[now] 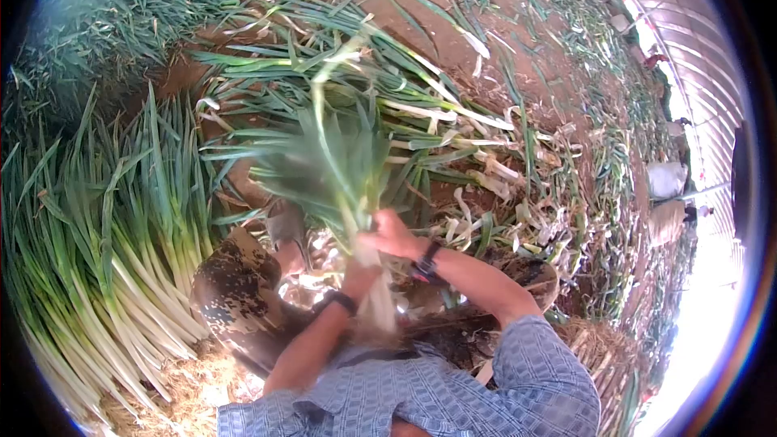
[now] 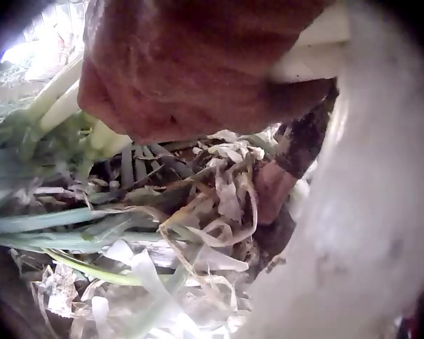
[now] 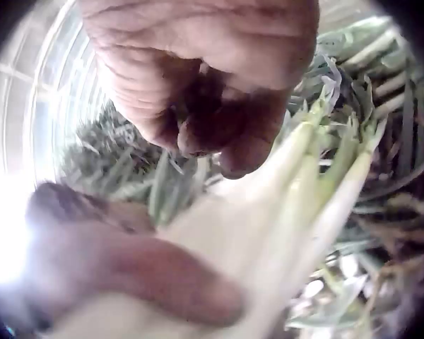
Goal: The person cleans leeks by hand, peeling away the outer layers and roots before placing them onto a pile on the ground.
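A bundle of long green onions (image 1: 374, 287) stands upright before the person, white stalks low and green leaves fanning out above, blurred. The left hand (image 1: 362, 275) grips the white stalks; in the right wrist view its thumb (image 3: 191, 286) lies across them. The right hand (image 1: 392, 236) is at the upper part of the stalks, just above the left. Its fingers (image 3: 237, 152) are curled close over the stalks, with nothing plainly showing between them. A long pale-green leaf (image 1: 322, 105) rises from the bundle. White stalks (image 2: 381, 176) fill the left wrist view's right side.
Long green onions (image 1: 121, 275) lie in a thick row at the left. More loose onions (image 1: 437, 105) are strewn on the soil ahead. Peeled skins and trimmings (image 1: 494, 218) litter the ground to the right. A camouflage-patterned knee (image 1: 239, 275) is beside the bundle.
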Motion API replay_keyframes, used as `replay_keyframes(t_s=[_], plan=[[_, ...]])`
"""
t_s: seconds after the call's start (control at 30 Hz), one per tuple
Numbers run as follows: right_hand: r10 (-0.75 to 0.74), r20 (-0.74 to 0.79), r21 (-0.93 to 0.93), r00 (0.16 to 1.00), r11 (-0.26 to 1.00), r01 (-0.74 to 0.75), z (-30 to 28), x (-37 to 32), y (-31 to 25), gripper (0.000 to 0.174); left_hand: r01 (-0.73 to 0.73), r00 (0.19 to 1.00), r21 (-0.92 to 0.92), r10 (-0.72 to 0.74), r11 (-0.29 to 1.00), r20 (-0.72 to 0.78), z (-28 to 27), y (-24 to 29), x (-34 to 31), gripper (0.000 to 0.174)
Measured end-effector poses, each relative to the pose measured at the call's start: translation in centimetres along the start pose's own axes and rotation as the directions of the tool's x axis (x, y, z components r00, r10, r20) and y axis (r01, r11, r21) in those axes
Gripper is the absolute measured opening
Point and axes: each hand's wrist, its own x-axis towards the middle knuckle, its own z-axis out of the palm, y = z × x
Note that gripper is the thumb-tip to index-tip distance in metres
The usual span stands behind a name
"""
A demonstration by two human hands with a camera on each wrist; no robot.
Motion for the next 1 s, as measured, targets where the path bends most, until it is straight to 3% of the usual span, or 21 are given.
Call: replay_keyframes(t_s=[0.03,0.1,0.13,0.23,0.3,0.33,0.4,0.43,0.47,0.5,0.57,0.6,0.67,0.7,0.73,0.8,0.83,0.87,0.9,0.97,1.0], plan=[[0.108,-0.03,0.111,0.994,0.988,-0.104,-2.1,-0.8,-2.4,0.019,-0.012,1.0,-0.04,0.012,0.999,0.003,-0.1,0.1,-0.3,0.042],[0.268,-0.267,0.313,0.926,0.933,-0.18,-8.3,-1.6,-8.5,0.015,-0.055,0.997,0.037,0.057,0.998,-0.047,-0.3,-1.1,-0.1,0.033],[0.162,-0.513,0.401,0.843,0.913,0.069,-12.4,-1.8,-9.6,0.01,-0.039,0.998,0.02,0.04,0.999,-0.052,0.0,0.0,-0.7,0.031],[0.384,-0.693,0.614,0.61,0.758,0.22,-22.7,-2.9,-10.7,0.027,-0.062,0.998,0.016,0.062,0.998,0.012,-0.2,-0.7,-0.3,0.031],[0.503,-0.577,0.49,0.643,0.844,-0.219,-20.3,-6.0,-7.5,0.033,-0.067,0.998,0.02,0.066,0.998,0.024,0.1,-0.4,-0.1,0.03],[0.636,-0.416,0.345,0.65,0.772,-0.534,-18.0,-6.7,-8.6,0.038,-0.071,0.997,0.004,0.071,0.997,0.029,0.2,-0.3,-0.1,0.027],[0.398,-0.278,-0.131,0.874,0.886,-0.445,-11.8,-8.8,-0.2,0.032,-0.126,0.992,0.026,0.126,0.992,0.008,0.5,-2.0,1.2,0.025],[0.659,-0.15,0.116,0.737,0.752,-0.649,-8.2,-8.4,-0.1,0.027,-0.151,0.988,0.04,0.152,0.988,-0.009,0.3,-2.7,1.5,0.025],[0.591,-0.062,0.112,0.804,0.805,-0.583,-5.9,-8.4,0.6,0.027,-0.169,0.985,0.166,0.172,0.971,-0.002,0.2,-1.7,0.9,0.025],[0.516,0.023,0.119,0.856,0.849,-0.515,-3.8,-8.4,1.7,0.029,-0.166,0.985,0.146,0.171,0.975,-0.023,0.2,-1.5,0.5,0.025],[0.603,0.075,0.357,0.794,0.727,-0.586,0.5,-7.5,4.2,0.047,-0.181,0.984,0.12,0.179,0.976,0.025,0.3,0.3,-1.0,0.03],[0.638,0.113,0.461,0.762,0.646,-0.609,2.0,-6.6,4.5,0.059,-0.253,0.967,0.152,0.251,0.955,0.035,0.2,-0.9,0.2,0.037],[0.471,0.061,0.362,0.88,0.811,-0.459,4.3,-6.0,3.0,0.063,-0.378,0.926,0.213,0.374,0.901,0.06,-0.1,-3.8,1.9,0.049],[0.462,-0.025,0.2,0.886,0.871,-0.448,4.6,-5.9,2.1,0.061,-0.351,0.936,0.308,0.339,0.885,0.093,-0.1,-3.9,1.6,0.056],[0.45,-0.112,0.028,0.886,0.893,-0.45,4.9,-5.8,0.9,0.059,-0.327,0.945,0.399,0.302,0.857,0.125,0.4,-0.4,-1.0,0.063],[0.546,-0.162,0.148,0.822,0.837,-0.527,5.9,-6.0,4.0,0.052,-0.342,0.94,0.494,0.281,0.799,0.195,0.3,1.4,-2.1,0.085],[0.592,-0.181,0.206,0.786,0.804,-0.558,6.2,-6.0,5.2,0.048,-0.297,0.955,0.501,0.24,0.813,0.175,0.4,1.6,-2.5,0.086],[0.656,-0.158,0.252,0.738,0.749,-0.612,4.8,-6.6,2.2,0.039,-0.251,0.968,0.505,0.2,0.826,0.154,0.6,2.1,-3.1,0.087],[0.653,-0.201,0.31,0.73,0.749,-0.585,4.5,-7.1,2.8,0.038,-0.202,0.979,0.507,0.156,0.838,0.133,0.7,2.2,-3.5,0.088],[0.658,-0.287,0.43,0.696,0.738,-0.52,4.4,-8.7,4.2,0.035,-0.331,0.943,0.403,0.315,0.853,0.108,0.3,-3.0,-0.8,0.085],[0.721,-0.18,0.648,0.669,0.599,-0.471,4.0,-9.2,3.3,0.037,-0.249,0.968,0.28,0.233,0.927,0.091,0.4,-2.7,-1.0,0.082]])
